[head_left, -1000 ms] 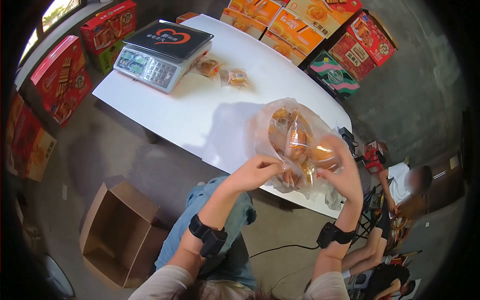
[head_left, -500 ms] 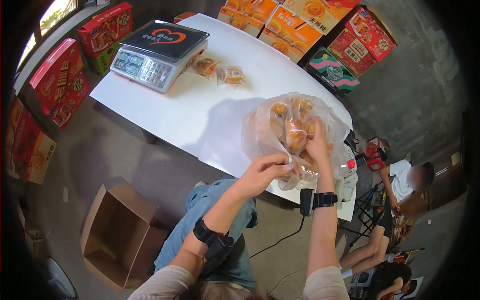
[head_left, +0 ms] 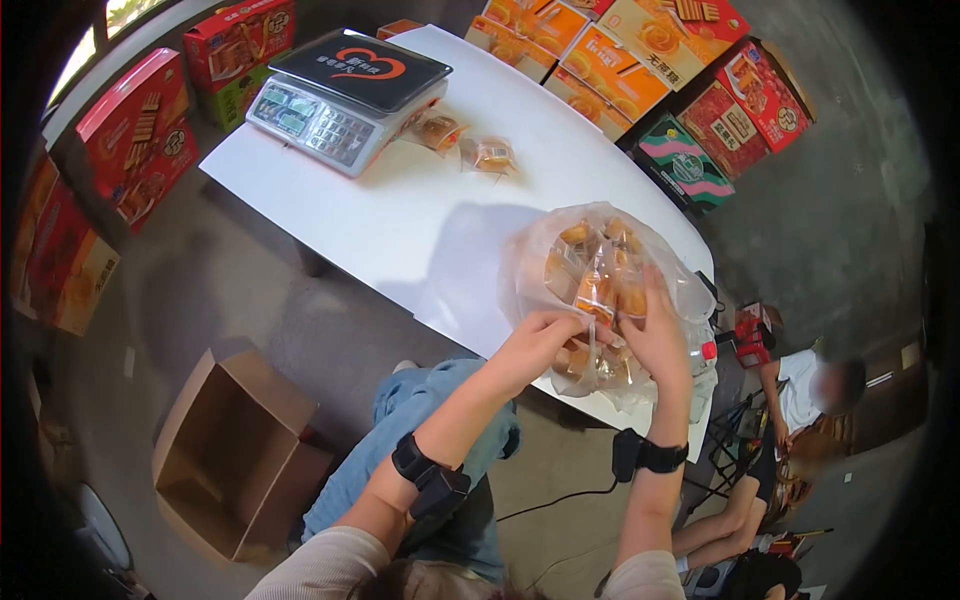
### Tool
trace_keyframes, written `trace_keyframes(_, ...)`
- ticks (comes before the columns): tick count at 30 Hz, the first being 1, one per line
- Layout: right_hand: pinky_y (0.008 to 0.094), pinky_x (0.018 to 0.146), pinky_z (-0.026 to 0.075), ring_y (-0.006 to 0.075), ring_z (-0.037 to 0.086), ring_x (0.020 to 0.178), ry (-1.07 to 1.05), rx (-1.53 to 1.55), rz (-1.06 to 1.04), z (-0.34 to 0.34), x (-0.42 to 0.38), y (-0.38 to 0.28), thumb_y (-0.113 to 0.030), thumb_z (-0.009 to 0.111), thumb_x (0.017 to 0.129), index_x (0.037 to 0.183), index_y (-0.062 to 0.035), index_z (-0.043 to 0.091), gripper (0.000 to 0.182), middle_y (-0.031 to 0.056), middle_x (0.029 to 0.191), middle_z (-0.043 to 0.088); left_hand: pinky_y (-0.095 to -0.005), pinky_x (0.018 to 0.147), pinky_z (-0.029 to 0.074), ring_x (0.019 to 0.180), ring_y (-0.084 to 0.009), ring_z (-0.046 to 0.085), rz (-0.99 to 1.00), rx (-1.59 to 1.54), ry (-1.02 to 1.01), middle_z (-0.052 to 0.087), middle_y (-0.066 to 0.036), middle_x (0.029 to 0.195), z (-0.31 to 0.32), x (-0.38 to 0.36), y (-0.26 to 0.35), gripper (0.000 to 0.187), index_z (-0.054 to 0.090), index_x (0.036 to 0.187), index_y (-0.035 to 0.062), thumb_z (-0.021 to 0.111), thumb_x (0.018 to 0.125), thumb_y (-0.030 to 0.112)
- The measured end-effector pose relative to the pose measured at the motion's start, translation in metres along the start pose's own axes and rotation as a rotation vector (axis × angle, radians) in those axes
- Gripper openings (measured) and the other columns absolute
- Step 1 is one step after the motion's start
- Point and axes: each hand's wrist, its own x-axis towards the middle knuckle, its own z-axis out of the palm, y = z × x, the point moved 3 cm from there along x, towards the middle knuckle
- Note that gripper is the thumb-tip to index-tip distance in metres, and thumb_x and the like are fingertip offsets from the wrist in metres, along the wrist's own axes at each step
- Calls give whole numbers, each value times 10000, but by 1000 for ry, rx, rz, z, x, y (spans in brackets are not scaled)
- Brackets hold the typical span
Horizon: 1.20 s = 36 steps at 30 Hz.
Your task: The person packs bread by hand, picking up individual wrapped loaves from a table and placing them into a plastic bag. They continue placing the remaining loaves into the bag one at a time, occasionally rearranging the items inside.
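Observation:
A clear plastic bag (head_left: 530,262) full of wrapped pastries sits on the right part of the white table (head_left: 380,225). My left hand (head_left: 548,345) pinches the bag's near edge. Inside the bag's mouth, my right hand (head_left: 655,330) has its fingers around a wrapped pastry (head_left: 630,292) on the right side; its fingertips are partly hidden by plastic. Another wrapped pastry (head_left: 596,290) lies just left of it. Two more, a left one (head_left: 438,131) and a right one (head_left: 492,155), lie beside the digital scale (head_left: 345,95).
An open cardboard box (head_left: 235,455) stands on the floor at lower left. Gift boxes (head_left: 600,75) line the table's far side, and red boxes (head_left: 135,135) stand at left. A bottle with a red cap (head_left: 708,351) is right of the bag. A person (head_left: 800,395) sits at right.
The view has shifted slightly. My right hand has drawn down and nearer to my left hand, and the pastries in the bag lie differently. My left hand still holds the bag's edge.

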Motion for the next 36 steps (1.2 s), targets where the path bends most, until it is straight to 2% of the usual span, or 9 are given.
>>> trace_keyframes(6,350,979,342,319,436,1179,-1,52,-188,-61,13,-94,-121,569,791,1258,-35,437,493,177,1254,475,-249,573,444,620,-106,554,-104,30,105,627,-45,773,-13,6,-13,336,637,855,-27,488,868,273)
trace_keyframes(11,349,976,345,307,459,1155,7,84,-490,-61,67,-150,-134,570,794,1214,-30,483,442,175,1230,498,-277,520,436,534,-115,539,-185,437,1,606,-57,647,-15,-3,4,317,621,746,-26,537,834,267)
trace_keyframes(14,379,912,396,335,510,1066,-96,14,-580,-34,118,-174,-245,579,780,1194,-31,499,472,190,1148,545,-341,589,451,614,-244,571,-166,731,5,603,-139,679,-21,-7,7,338,611,775,-28,575,791,308)
trace_keyframes(16,375,898,411,330,527,1047,-261,-37,-524,-6,155,-186,-300,596,760,1188,-19,501,520,200,1113,564,-405,667,459,742,-361,570,-101,1051,15,604,-177,806,-22,-9,-1,329,614,813,-14,600,743,307)
trace_keyframes(25,364,924,398,309,529,1075,-607,0,-323,140,285,-204,-371,713,614,1256,-41,444,770,187,1157,557,-445,683,467,841,-312,589,-21,1199,-25,607,-148,837,-39,-12,-9,181,631,747,29,606,728,208)
trace_keyframes(27,397,1019,304,356,371,1234,-573,-109,-286,169,295,-203,-458,726,597,1368,-12,245,1012,260,1318,380,-443,671,464,849,-302,590,-50,1148,-33,605,-143,838,-47,-9,-16,142,633,765,39,585,740,170)
trace_keyframes(30,527,1059,143,346,175,1331,-389,-175,-135,201,298,-202,-417,751,595,1415,-122,136,1067,196,1422,235,-437,657,454,847,-290,593,-116,1146,-91,609,-133,826,-52,-9,-6,147,625,823,42,544,745,137)
trace_keyframes(33,558,1057,77,360,25,1354,-306,-120,-138,223,311,-200,-454,746,597,1424,-133,71,1115,196,1456,113,-440,681,448,853,-296,590,-176,1087,-51,610,-128,830,-49,-3,-24,171,608,844,26,531,736,135)
trace_keyframes(36,540,1066,59,358,15,1355,-154,-56,-162,234,331,-196,-441,731,614,1424,-133,77,1086,201,1456,111,-437,685,434,830,-296,581,-65,1036,22,608,-124,847,-46,-4,-24,224,592,884,27,525,738,184)
